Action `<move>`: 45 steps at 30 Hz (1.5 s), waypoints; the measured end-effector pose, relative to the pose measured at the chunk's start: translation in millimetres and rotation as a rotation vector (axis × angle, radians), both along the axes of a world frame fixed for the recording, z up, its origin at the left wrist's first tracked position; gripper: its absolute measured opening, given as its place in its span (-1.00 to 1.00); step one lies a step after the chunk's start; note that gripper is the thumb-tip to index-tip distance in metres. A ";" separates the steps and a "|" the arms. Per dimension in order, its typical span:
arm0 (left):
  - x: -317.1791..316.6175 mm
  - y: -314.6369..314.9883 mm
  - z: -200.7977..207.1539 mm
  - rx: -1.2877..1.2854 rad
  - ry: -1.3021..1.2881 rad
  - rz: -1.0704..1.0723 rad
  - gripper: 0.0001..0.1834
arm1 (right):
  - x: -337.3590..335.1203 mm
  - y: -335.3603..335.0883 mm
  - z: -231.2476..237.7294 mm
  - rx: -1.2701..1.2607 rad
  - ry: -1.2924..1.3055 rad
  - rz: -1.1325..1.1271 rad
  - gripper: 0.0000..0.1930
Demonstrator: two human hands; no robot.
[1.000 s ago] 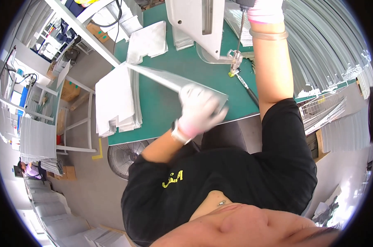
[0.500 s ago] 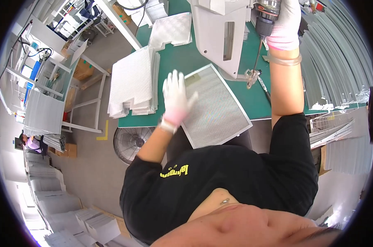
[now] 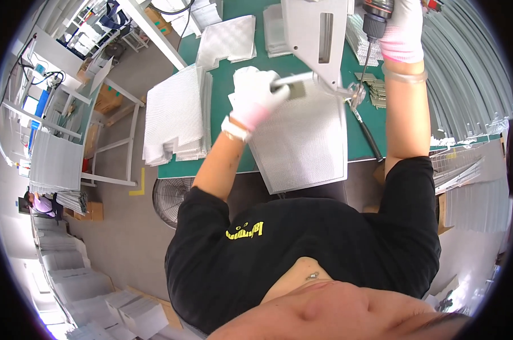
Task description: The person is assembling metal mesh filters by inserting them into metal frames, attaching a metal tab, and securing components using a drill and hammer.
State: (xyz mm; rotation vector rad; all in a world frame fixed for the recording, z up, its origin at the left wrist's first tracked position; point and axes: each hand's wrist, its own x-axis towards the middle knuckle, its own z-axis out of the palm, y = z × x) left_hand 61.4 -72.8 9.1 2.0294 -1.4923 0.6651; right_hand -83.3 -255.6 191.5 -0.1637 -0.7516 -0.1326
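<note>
A silver-framed mesh panel lies at the table's front edge, its near end overhanging. At its far left corner is my left hand in a white glove, fingers curled and thumb along the panel's edge; the hand is slightly blurred. My right hand, gloved with a pink cuff, is wrapped round a power screwdriver at the upper right. Its long bit points down to a clear guide on the grey machine. The panel's far edge reaches under the machine's nose.
Stacked white mesh sheets stand left of the panel, with another mesh stack behind. Right of it lie a black-handled tool and small metal strips. Grey panels fill the right side. A floor fan stands below the table.
The panel has turned, and its far edge now lies nearer the machine's nose. My left hand has moved farther away, its flat fingers now curled at the corner. My right hand still holds the screwdriver.
</note>
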 end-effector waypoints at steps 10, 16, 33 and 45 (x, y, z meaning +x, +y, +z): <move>-132.6 57.5 -14.4 -0.029 0.216 -0.134 -0.75 | -32.4 73.5 -34.6 -0.271 0.322 -0.853 -0.68; -135.3 56.8 -13.7 -0.049 0.259 -0.252 -0.62 | -35.8 82.1 -58.6 -0.282 0.471 -0.955 -0.56; -147.4 44.1 -49.6 -0.039 0.404 -0.508 -0.61 | -36.6 70.6 -111.3 -0.592 0.244 -0.493 -0.40; -151.0 37.1 -71.4 0.272 0.472 -0.514 -0.41 | -41.2 51.9 -157.6 -0.413 0.236 -0.630 0.04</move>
